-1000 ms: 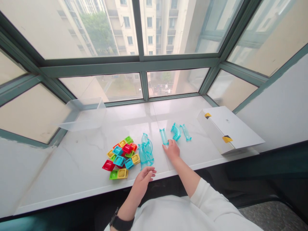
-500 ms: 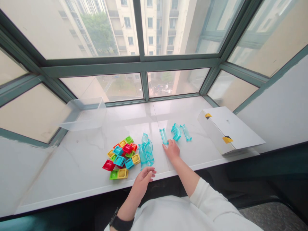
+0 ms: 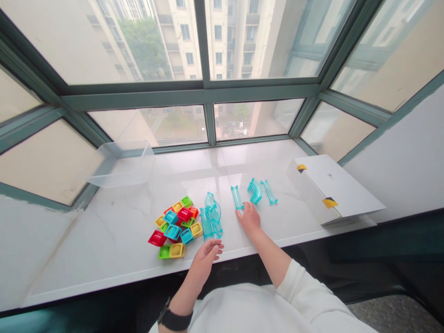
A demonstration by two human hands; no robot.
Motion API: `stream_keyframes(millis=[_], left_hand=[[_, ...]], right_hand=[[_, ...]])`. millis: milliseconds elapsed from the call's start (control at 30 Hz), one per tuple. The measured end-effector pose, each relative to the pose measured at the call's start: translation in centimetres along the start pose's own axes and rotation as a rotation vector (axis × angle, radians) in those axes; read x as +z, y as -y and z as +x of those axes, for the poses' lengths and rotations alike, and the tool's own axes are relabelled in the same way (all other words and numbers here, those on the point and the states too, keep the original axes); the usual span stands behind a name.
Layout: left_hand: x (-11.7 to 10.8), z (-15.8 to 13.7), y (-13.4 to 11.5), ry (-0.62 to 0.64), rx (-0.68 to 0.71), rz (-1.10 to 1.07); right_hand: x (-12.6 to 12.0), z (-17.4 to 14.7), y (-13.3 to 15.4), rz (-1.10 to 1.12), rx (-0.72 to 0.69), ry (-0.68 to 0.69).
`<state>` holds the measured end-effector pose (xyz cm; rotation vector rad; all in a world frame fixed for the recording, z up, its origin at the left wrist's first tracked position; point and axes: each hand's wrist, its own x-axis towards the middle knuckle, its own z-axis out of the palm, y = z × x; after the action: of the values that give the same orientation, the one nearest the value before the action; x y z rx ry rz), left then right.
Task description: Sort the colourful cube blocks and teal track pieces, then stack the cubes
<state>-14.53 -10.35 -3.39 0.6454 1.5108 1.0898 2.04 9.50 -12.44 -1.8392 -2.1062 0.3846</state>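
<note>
My right hand (image 3: 249, 218) has its thumb and fingers at the near end of a straight, clear teal track piece (image 3: 237, 196), which lies flat on the white counter. To its right are a clear teal stack of curved track pieces (image 3: 255, 190) and another narrow straight piece (image 3: 269, 191). My left hand (image 3: 207, 254), fingers loosely apart and holding nothing, hovers at the counter's front edge, just below a pile of clear teal track pieces (image 3: 211, 219). Left of that pile lies a heap of red, yellow, green and blue blocks (image 3: 173, 230) with hollowed faces.
A translucent plastic bin (image 3: 121, 178) stands at the back left of the counter (image 3: 107, 240). On the right sits a white box (image 3: 336, 185) with yellow and black tabs. Windows with green frames (image 3: 187, 98) close off the back and sides.
The view has shifted very slightly. Both hands and the pieces stay practically where they were.
</note>
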Motion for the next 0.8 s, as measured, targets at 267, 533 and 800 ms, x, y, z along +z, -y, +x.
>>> stream_keyframes(millis=[267,533,800], left_hand=[[-2.1,1.1,-0.9,-0.140,0.240,0.260],[-2.7,1.4,-0.7,-0.186,0.463,0.575],[-2.8,1.1,0.7,-0.157,0.472,0.583]], right_hand=[[-2.1,-3.7,0.1,0.271,-0.102,0.060],[-3.8,-8.9,5.1,0.359,-0.222,0.387],[-3.8,-8.2,7.5,0.228,-0.209,0.448]])
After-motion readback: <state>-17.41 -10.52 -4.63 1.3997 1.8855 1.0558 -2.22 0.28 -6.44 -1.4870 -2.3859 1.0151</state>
